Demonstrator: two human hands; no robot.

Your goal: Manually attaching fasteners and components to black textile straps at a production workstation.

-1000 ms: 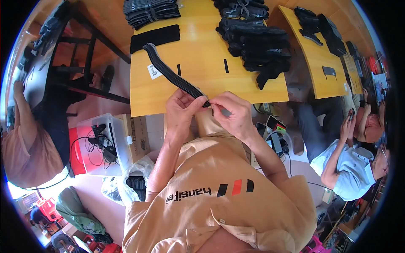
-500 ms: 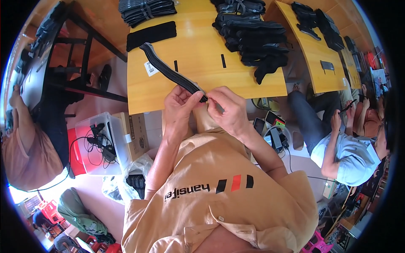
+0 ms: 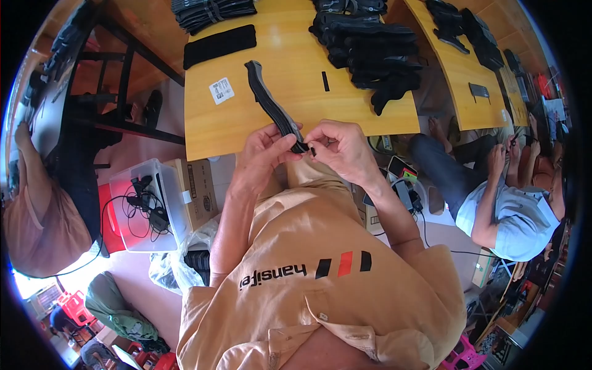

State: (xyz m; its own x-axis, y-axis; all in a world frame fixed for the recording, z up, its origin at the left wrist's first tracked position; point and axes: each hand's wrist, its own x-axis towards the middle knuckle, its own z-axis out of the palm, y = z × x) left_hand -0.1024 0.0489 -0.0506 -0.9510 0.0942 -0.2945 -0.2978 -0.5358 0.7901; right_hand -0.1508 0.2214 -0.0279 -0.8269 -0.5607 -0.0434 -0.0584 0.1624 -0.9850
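Observation:
My left hand (image 3: 265,154) is closed on the near end of a long, folded black knitted band (image 3: 271,105) with a grey edge. The band reaches up over the wooden table (image 3: 203,132), its far end tilted slightly left. Beside it, my right hand (image 3: 342,151) pinches a small black piece at the band's near end; finger and thumb hide most of that piece. A white printed label (image 3: 221,90) lies on the table left of the band. A short black strip (image 3: 325,81) lies to its right.
A flat black knitted piece (image 3: 220,47) and a stack of dark folded knits (image 3: 213,13) lie at the far left. Black knitted goods (image 3: 376,52) pile up at the right. Below left stands a clear bin (image 3: 154,209) with cables. A co-worker (image 3: 505,209) sits at right.
The band's far end has swung right, away from the label, and now covers most of the left black strip. My right hand has shifted slightly right, showing a small black piece at its fingertips.

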